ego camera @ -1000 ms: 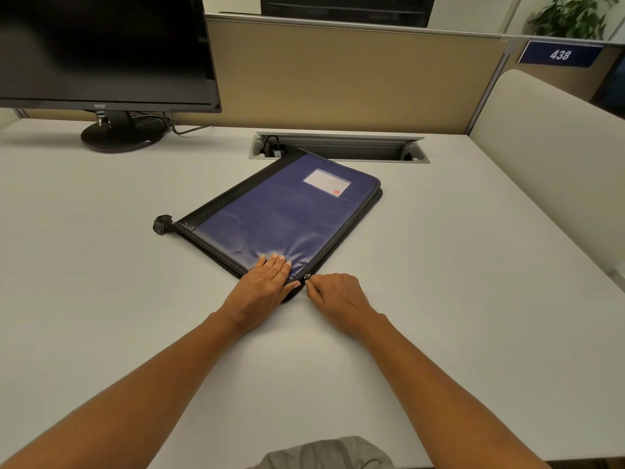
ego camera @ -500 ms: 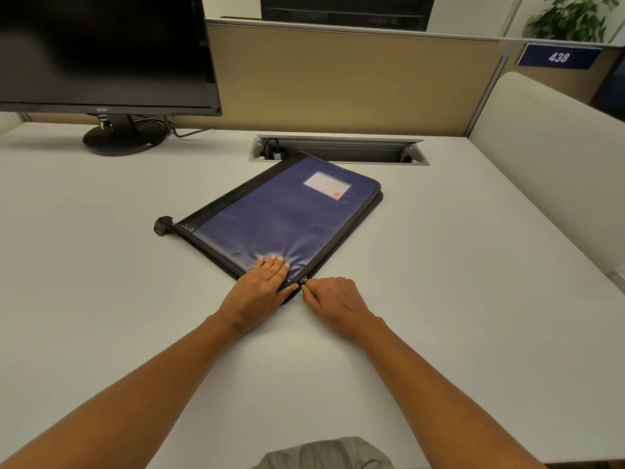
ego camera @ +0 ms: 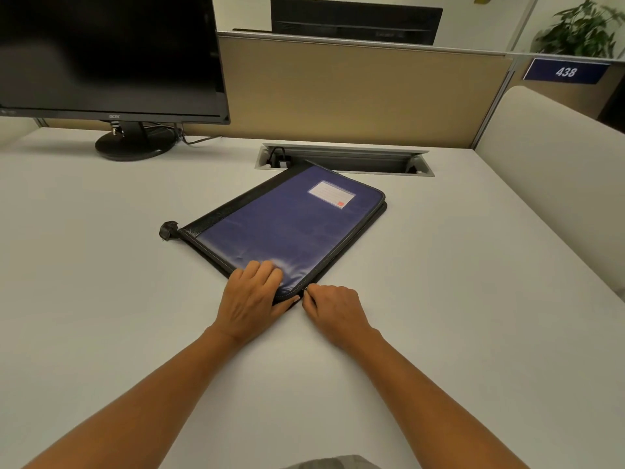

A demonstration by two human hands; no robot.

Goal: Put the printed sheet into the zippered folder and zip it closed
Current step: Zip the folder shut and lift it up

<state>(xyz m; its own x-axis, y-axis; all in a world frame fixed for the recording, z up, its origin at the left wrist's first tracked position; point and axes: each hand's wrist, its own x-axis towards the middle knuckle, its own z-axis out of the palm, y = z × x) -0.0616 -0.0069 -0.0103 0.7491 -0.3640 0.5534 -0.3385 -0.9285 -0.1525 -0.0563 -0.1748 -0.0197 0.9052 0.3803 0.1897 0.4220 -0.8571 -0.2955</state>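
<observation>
A blue zippered folder (ego camera: 287, 225) with black edging and a white label lies closed and slanted on the white desk (ego camera: 101, 265). My left hand (ego camera: 252, 299) presses flat on its near corner, fingers on the blue cover and thumb along the edge. My right hand (ego camera: 333, 309) sits just right of that corner, its thumb and forefinger pinched on the zipper pull (ego camera: 306, 292) at the corner. The printed sheet is not visible.
A black monitor (ego camera: 108, 55) on a round stand occupies the back left. A cable tray slot (ego camera: 345, 160) is set into the desk behind the folder. A beige partition runs along the back, a padded divider (ego camera: 558, 170) on the right.
My right hand has drawn the zipper pull a little leftward around the near corner. The left hand stays pressed on the folder, its fingers curled slightly more.
</observation>
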